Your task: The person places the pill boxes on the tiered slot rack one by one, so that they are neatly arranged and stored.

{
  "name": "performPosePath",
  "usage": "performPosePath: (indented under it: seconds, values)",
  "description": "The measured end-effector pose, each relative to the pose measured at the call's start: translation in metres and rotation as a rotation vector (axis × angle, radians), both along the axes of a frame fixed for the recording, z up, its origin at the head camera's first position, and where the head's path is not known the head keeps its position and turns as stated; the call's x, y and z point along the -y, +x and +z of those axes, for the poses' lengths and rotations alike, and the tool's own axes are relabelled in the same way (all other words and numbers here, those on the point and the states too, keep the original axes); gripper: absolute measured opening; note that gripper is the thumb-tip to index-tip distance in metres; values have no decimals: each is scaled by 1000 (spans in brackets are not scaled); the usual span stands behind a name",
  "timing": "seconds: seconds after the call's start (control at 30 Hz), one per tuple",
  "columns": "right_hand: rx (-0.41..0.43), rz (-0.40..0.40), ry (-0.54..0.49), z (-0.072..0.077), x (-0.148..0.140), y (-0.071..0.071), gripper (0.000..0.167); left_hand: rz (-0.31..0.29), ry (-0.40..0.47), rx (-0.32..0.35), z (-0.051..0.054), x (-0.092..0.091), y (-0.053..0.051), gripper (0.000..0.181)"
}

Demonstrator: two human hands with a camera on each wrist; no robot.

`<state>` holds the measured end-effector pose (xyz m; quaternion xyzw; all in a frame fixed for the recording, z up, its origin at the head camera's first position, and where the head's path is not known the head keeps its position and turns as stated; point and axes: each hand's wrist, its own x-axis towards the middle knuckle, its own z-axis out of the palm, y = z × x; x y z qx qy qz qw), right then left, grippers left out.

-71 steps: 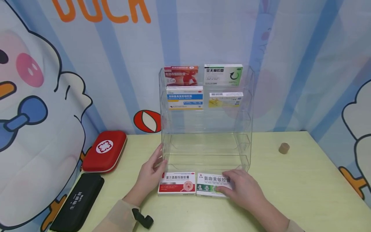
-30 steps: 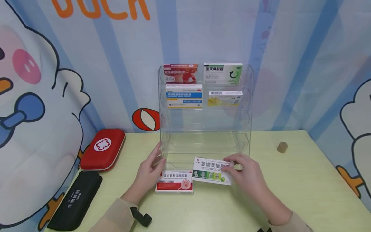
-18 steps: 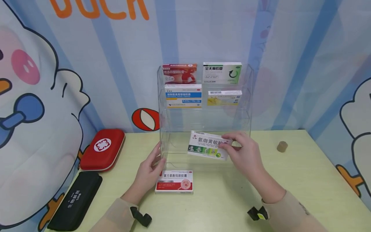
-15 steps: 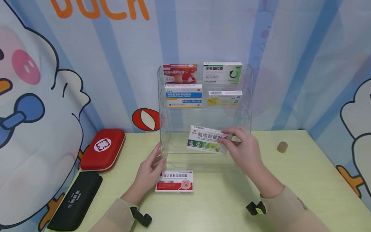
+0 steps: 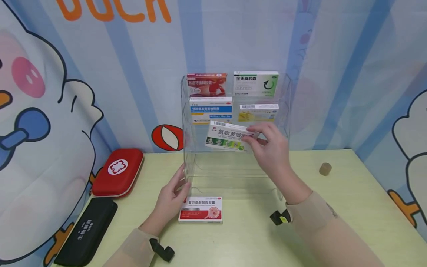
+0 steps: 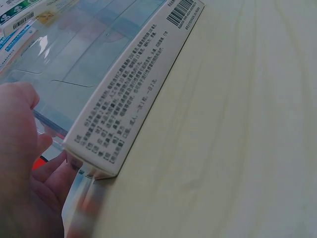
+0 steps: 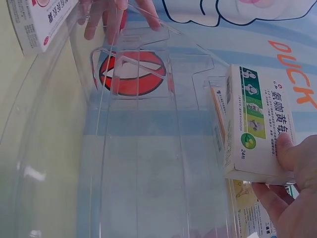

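My right hand (image 5: 271, 152) pinches the right end of a white and green medicine box (image 5: 225, 137), thumb in front. The box hangs slightly tilted before the clear plastic display rack (image 5: 233, 177), just under its second row. In the right wrist view the box (image 7: 257, 124) shows its green picture strip. My left hand (image 5: 171, 200) grips the rack's lower left side, thumb in front and fingers partly hidden behind the panel. A red and white medicine box (image 5: 201, 210) lies on the table beside that hand; the left wrist view shows this box's (image 6: 133, 94) printed side.
The rack's upper rows hold a red box (image 5: 207, 85), a white-green box (image 5: 255, 84), a blue-white box (image 5: 211, 110) and a yellow-white box (image 5: 258, 113). Left are a red zip case (image 5: 118, 172) and a black case (image 5: 86, 231). A brown cork-like cylinder (image 5: 325, 169) stands right.
My right hand has lifted the white and green medicine box from the table beside the red and white one, up along the rack's front. My left hand stays on the rack's side.
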<state>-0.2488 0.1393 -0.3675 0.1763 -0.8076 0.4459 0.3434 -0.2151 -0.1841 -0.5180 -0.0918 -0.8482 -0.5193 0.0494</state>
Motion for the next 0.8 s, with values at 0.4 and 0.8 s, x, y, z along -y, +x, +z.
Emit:
performPosePath:
  seconds: [0.4, 0.8]
  values:
    - [-36, 1, 25, 9, 15, -21, 25, 1, 3, 0, -1, 0, 1, 76]
    - [-65, -41, 206, 1, 34, -31, 21, -5, 5, -9, 0, 1, 0, 76]
